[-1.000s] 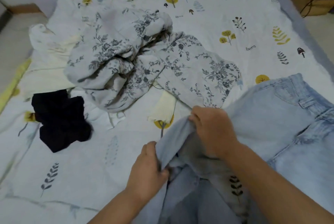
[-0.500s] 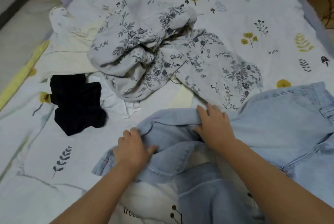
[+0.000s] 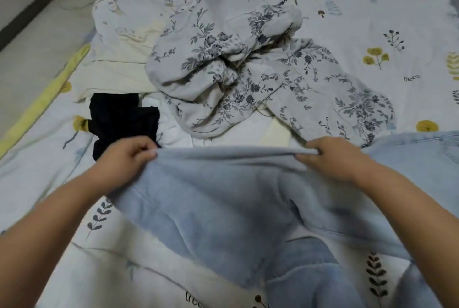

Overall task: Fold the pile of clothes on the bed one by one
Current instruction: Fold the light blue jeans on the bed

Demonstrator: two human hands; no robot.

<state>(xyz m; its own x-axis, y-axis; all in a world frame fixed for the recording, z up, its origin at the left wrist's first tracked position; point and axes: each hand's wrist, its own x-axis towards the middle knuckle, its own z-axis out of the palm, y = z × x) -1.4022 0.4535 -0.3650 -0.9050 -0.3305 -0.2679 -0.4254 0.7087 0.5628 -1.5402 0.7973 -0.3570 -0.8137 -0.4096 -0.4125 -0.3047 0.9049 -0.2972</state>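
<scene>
Left hand (image 3: 124,158) and right hand (image 3: 332,158) each pinched jeans (image 3: 223,203) edge, stretched taut. Best kept tension even (floral garment (image 3: 248,71) just beyond), then laid flat.

The light blue denim jeans (image 3: 223,208) are motion-blurred across the frame's centre and cut off at its right and bottom edges, hiding the bed (image 3: 372,22) beneath, and both hands' fingertips curl out of sight into their stretched edge.

Pale blue jeans (image 3: 223,208); grey floral garment (image 3: 248,71) at 12 o'clock; black garment (image 3: 119,119), cream garment (image 3: 119,64) at 10 o'clock; white leaf-print sheet (image 3: 372,22).
</scene>
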